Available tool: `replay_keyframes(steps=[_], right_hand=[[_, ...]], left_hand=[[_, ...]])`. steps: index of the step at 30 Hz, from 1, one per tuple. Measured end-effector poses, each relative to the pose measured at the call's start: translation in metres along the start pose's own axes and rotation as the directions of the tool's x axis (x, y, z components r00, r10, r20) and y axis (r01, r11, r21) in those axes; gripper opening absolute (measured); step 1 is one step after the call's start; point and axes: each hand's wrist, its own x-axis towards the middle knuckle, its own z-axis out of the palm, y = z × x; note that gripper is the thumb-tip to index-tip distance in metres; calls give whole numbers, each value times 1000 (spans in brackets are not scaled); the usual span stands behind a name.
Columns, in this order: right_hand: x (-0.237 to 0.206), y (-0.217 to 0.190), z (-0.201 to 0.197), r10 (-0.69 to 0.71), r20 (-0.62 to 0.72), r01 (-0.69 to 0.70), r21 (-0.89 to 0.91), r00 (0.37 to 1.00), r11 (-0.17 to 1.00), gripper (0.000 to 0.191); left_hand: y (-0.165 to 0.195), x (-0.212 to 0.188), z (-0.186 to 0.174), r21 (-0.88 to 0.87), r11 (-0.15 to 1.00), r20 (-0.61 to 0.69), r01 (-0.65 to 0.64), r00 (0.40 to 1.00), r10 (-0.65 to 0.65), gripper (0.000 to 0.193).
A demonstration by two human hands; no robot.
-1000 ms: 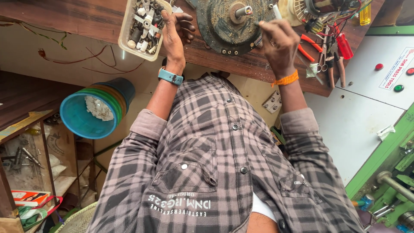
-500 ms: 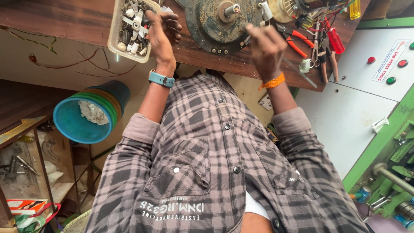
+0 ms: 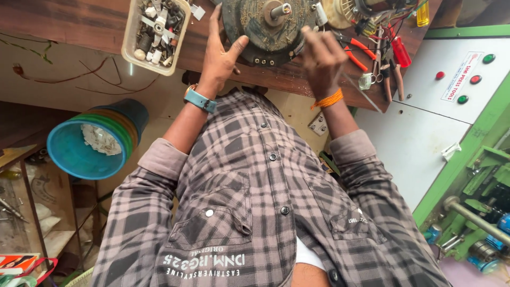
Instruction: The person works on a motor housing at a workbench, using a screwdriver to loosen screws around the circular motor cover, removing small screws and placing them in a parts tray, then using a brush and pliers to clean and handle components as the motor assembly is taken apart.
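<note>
Both hands: left hand (image 3: 222,53) spread flat on motor disc (image 3: 265,26), right hand (image 3: 319,58) curled at rim; parts tray (image 3: 130,50) left, pliers (image 3: 358,50) right

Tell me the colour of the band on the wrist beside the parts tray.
Light blue wristband, on the left hand; head view.

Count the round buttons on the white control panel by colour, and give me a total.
On the white control panel:
Red buttons: 2
Green buttons: 2
Total: 4
</note>
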Motion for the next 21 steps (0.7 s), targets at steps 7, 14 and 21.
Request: replay_keyframes(steps=[7, 14, 21], right_hand=[[-9, 2, 6, -64, -31, 62, -64, 997, 996, 33], [-12, 2, 3, -37, -25, 35, -74, 999, 997, 33], [-12, -3, 3, -65, -2, 65, -88, 998, 994, 34]], left_hand=[[10, 0, 1, -15, 991, -3, 133, 991, -133, 80], [14, 4, -1, -13, 994, 17, 113, 994, -112, 79], [5, 3, -1, -22, 994, 34, 109, 994, -108, 80]])
